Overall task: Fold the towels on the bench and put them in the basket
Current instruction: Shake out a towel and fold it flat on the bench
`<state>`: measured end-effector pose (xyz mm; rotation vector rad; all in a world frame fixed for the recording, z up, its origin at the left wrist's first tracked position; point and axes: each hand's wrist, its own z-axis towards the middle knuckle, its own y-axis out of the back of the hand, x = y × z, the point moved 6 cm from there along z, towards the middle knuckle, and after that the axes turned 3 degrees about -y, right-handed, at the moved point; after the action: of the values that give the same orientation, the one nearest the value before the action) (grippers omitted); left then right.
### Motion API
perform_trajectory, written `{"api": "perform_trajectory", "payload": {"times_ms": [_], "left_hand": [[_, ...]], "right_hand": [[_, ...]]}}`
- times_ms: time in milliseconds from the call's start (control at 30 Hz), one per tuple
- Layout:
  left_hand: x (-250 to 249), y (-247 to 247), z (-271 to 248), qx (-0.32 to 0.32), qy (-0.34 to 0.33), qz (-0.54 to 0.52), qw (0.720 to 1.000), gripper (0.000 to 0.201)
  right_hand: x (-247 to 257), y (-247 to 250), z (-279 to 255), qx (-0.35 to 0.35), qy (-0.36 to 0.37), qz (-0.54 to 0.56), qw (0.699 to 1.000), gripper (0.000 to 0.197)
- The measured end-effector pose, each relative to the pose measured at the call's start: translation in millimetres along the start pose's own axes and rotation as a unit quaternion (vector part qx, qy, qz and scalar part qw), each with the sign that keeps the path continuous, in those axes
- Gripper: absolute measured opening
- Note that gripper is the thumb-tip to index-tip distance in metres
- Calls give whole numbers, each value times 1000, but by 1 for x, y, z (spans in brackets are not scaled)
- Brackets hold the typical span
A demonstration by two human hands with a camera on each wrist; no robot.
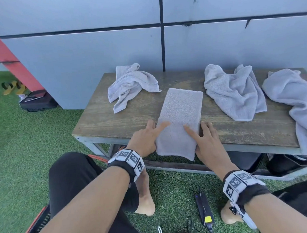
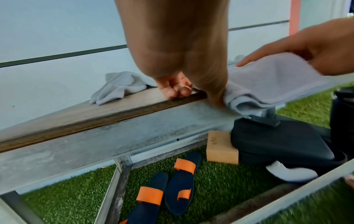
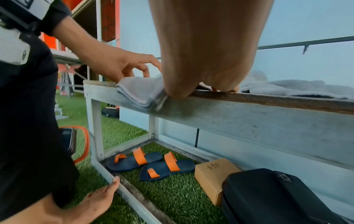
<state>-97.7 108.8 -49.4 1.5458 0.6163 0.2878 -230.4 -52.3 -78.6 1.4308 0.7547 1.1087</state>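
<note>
Far left on the brown wooden bench top [image 1: 103, 119]: a crumpled grey towel [image 1: 129, 85]. Next, my left hand [image 1: 146, 138] w/ thumb on top of the long folded grey towel [image 1: 181, 115] and other fingers at its left edge. The towel's near end hangs over the bench's front. My right hand [image 1: 206, 140] pinches the right edge the same way. Further right, 2 more crumpled grey towels [image 1: 235, 92] [image 1: 294, 100]. Basket? Can't see it.

Folded grey towel [image 1: 180, 118] overhangs bench [image 1: 99, 119] edge; three lie crumpled.
</note>
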Motion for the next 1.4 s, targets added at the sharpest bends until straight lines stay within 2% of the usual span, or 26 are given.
{"api": "perform_trajectory", "payload": {"times_ms": [67,133,233,333,367,433,500,567,600,633,700,733,867,1000,1100,1200,1267,1400], "left_hand": [[10,2,3,-6,-8,-113,994,75],[17,9,5,-32,-12,-222,974,54],[17,26,11,-83,-2,-320,944,29],[11,38,16,-120,2,-360,925,40],[9,41,17,-133,5,-372,919,47],[6,44,16,-159,19,-416,895,58],[2,41,17,-149,34,-491,858,63],[-3,31,18,-101,60,-558,822,48],[-5,25,19,-81,72,-566,817,34],[-7,20,19,-68,82,-544,832,23],[-8,13,22,-67,86,-471,875,26],[-5,11,25,-74,93,-452,884,26],[0,7,44,-90,140,-423,891,29],[-3,4,61,-90,170,-340,921,29],[-6,12,74,-114,172,-321,924,30],[-11,26,84,-184,158,-356,902,23],[-13,22,88,-190,164,-367,896,19],[-9,2,94,-168,198,-283,923,17]], "right_hand": [[-6,3,4,1,5,70,998,68],[-11,9,9,-14,21,146,989,64],[-14,21,17,-15,27,251,967,49],[-9,41,22,-51,26,314,948,14],[-8,48,24,-68,17,325,943,19],[-7,54,26,-70,-29,344,936,47],[-7,56,28,-64,-76,365,926,54],[-7,52,30,-45,-107,362,925,53],[-7,51,31,-30,-124,354,926,52],[-9,47,33,-14,-141,345,928,51],[-12,43,37,4,-164,337,927,49],[-14,42,39,9,-171,339,925,49],[-24,34,48,13,-199,358,912,44],[-35,24,54,10,-219,363,905,42],[-35,29,62,-4,-200,372,907,38],[-39,36,67,-43,-204,394,895,40],[-45,33,69,-50,-216,398,891,42],[-53,24,70,-12,-235,353,905,41]]}}
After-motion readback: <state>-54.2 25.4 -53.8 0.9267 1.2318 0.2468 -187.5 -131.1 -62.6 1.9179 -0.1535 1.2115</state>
